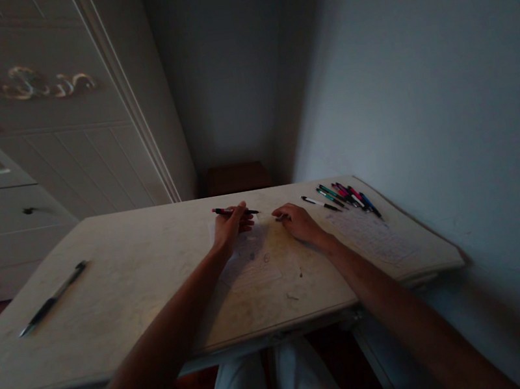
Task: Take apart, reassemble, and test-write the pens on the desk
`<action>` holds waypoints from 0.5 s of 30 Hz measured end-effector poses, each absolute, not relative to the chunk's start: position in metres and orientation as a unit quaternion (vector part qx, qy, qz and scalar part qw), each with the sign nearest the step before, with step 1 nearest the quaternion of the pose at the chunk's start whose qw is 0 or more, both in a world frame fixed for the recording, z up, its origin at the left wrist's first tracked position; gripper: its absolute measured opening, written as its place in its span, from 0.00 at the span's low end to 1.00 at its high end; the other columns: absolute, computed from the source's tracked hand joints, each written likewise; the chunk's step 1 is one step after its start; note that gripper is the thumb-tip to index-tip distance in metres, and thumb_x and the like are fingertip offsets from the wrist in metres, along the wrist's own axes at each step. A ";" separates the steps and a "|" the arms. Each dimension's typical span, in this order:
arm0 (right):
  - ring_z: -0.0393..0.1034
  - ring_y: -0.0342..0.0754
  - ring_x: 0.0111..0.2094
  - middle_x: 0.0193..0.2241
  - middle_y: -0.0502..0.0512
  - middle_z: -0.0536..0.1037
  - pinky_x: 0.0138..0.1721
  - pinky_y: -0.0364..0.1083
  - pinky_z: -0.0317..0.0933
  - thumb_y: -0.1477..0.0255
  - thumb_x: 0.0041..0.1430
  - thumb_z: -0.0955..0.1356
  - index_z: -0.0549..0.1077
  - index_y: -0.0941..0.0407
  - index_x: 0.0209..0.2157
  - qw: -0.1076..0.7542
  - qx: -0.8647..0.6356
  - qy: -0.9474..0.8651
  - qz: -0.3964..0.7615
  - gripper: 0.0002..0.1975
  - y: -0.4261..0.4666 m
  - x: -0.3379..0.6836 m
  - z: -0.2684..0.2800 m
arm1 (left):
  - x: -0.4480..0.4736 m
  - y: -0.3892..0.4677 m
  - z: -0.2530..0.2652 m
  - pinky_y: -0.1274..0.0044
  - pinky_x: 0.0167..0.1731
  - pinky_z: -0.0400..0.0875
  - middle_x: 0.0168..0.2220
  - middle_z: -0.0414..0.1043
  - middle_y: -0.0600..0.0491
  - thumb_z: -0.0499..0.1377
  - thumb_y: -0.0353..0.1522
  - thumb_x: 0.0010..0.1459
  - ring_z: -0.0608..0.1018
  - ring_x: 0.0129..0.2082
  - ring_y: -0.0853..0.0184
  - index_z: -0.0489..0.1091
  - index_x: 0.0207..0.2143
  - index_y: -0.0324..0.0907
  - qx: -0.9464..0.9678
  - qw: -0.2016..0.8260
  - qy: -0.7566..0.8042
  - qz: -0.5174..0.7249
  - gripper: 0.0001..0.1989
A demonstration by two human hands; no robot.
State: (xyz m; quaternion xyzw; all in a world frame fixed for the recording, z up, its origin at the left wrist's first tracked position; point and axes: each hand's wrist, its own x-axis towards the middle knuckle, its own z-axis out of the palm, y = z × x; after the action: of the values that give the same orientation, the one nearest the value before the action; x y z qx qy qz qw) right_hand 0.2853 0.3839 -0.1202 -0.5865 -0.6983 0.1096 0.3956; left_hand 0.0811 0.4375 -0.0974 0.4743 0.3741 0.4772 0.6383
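Note:
My left hand (232,228) is closed around a dark pen (222,211) with a red end, held nearly level with its tip toward the right. Under that hand lies a sheet of paper (247,269) with a few marks on it. A short gap to the right, my right hand (296,220) rests low over the table with its fingers curled together. Something small and dark shows at those fingertips, too small to name. Just beyond this hand, a white and black pen (320,202) lies slanted on the tabletop.
Several coloured pens (347,197) lie in a cluster at the right, above a handwritten sheet (375,235). A larger-looking pen (54,298) lies on the left of the pale table (126,255). A wall (446,93) borders the right side; a white cabinet (75,151) stands behind left.

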 end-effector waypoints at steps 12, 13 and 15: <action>0.70 0.51 0.50 0.48 0.59 0.77 0.54 0.53 0.61 0.56 0.66 0.63 0.76 0.52 0.51 0.458 -0.467 -0.739 0.161 0.20 0.382 0.269 -0.115 | 0.085 0.430 -0.094 0.75 0.28 0.73 0.27 0.76 0.44 0.60 0.38 0.56 0.79 0.26 0.64 0.74 0.34 0.33 0.477 0.736 0.299 0.376 0.15; 0.70 0.51 0.49 0.47 0.59 0.78 0.54 0.53 0.61 0.56 0.67 0.62 0.76 0.52 0.50 0.450 -0.462 -0.747 0.160 0.20 0.382 0.268 -0.115 | 0.085 0.430 -0.095 0.75 0.28 0.73 0.27 0.76 0.45 0.61 0.39 0.55 0.78 0.26 0.64 0.73 0.34 0.33 0.483 0.735 0.290 0.377 0.15; 0.71 0.51 0.47 0.44 0.59 0.79 0.52 0.52 0.62 0.57 0.67 0.62 0.77 0.53 0.48 0.442 -0.466 -0.751 0.155 0.20 0.382 0.267 -0.115 | 0.085 0.430 -0.097 0.75 0.28 0.73 0.27 0.76 0.46 0.63 0.40 0.54 0.78 0.26 0.65 0.73 0.34 0.34 0.492 0.733 0.275 0.380 0.16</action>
State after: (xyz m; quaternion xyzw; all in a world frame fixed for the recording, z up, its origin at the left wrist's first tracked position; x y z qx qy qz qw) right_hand 0.2674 0.3817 -0.1152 -0.4655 -0.7512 0.1545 0.4418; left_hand 0.0847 0.4296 -0.0972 0.4921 0.2753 0.3802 0.7331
